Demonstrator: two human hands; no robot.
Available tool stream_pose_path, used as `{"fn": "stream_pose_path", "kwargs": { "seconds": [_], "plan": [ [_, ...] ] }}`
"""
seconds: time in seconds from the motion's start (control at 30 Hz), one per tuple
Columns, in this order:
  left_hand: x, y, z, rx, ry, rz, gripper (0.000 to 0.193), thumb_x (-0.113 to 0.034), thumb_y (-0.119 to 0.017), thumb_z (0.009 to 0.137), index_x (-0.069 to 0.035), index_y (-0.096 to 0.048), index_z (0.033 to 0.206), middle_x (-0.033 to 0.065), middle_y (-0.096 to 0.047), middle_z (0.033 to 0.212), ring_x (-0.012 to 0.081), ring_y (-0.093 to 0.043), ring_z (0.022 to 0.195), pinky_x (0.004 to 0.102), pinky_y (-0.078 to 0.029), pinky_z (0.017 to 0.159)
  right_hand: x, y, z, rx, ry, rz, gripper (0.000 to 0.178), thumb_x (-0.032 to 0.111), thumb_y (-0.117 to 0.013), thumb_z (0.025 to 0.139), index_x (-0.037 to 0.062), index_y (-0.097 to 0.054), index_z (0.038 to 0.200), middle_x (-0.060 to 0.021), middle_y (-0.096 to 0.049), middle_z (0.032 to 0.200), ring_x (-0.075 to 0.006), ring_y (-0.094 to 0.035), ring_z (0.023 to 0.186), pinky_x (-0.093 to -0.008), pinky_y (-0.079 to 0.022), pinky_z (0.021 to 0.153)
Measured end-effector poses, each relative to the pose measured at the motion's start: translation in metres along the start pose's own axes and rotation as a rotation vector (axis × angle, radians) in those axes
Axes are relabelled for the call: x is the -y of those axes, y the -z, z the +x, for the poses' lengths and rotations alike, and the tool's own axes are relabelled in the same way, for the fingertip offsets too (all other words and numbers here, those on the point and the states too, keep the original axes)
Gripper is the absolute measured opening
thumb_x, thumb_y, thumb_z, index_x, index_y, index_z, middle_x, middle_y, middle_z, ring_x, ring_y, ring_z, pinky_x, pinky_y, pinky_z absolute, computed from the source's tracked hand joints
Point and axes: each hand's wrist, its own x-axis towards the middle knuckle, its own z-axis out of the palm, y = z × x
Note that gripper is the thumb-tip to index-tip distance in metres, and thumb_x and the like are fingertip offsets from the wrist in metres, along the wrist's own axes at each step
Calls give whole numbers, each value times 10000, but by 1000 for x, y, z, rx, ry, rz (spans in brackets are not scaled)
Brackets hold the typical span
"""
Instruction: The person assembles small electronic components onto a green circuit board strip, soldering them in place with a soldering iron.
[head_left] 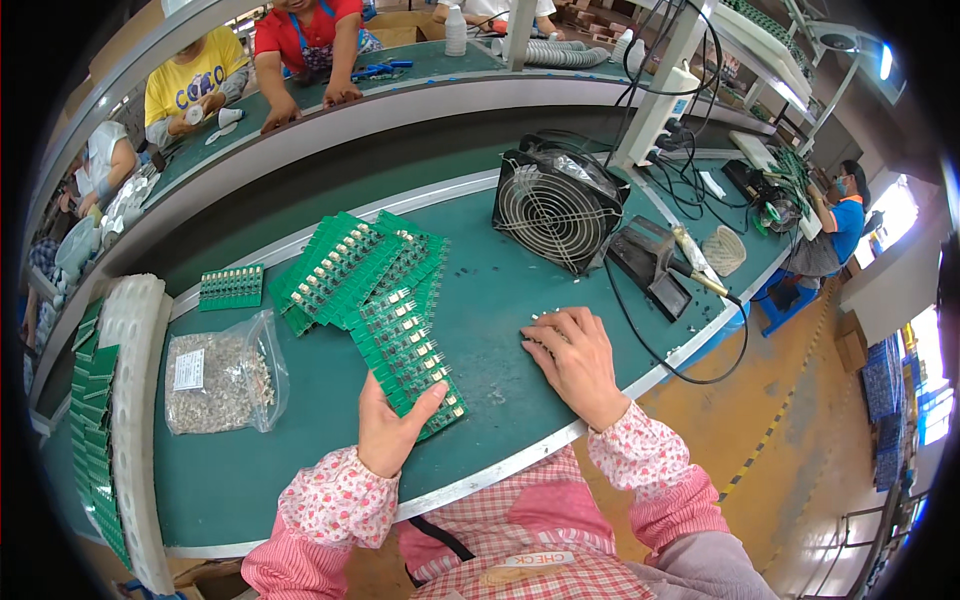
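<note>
My left hand [388,428] grips the near end of a green circuit board panel [405,345], thumb on top. Rows of small white connectors run along this panel. Its far end overlaps a fanned pile of similar green panels [340,265]. To the right, my right hand [575,362] rests low over the green table, fingers curled and close together. A few tiny white parts [541,317] show by its fingertips. Whatever lies under those fingers is hidden. A clear plastic bag [222,375] full of small pale parts lies left of my left hand.
A black fan [556,205] with a wire grille stands behind my right hand. Right of it are a soldering iron [700,278], its black stand [650,268] and a looping cable. White foam tray [135,420] with boards stands at far left. Co-workers sit across the bench.
</note>
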Motion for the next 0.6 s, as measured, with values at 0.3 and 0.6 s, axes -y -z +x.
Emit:
{"fn": "stream_pose_path", "kwargs": {
  "seconds": [0.3,0.6],
  "plan": [
    [2,2,1,77,65,-124,381,16,-679,801,-12,-494,1133,49,-611,998,115,-603,880,271,-515,768,1,-8,-4,-31,-59,143,91,118,-706,731,103,-666,813,-1,-619,832,-203,-537,849,-329,-425,728],
    [-1,4,0,107,74,-83,438,5,-707,769,-22,-485,1145,39,-602,987,121,-604,864,279,-516,772,3,-7,-4,-36,-75,182,111,90,-724,709,95,-680,810,-14,-640,851,-211,-551,834,-334,-449,713]
  ]
}}
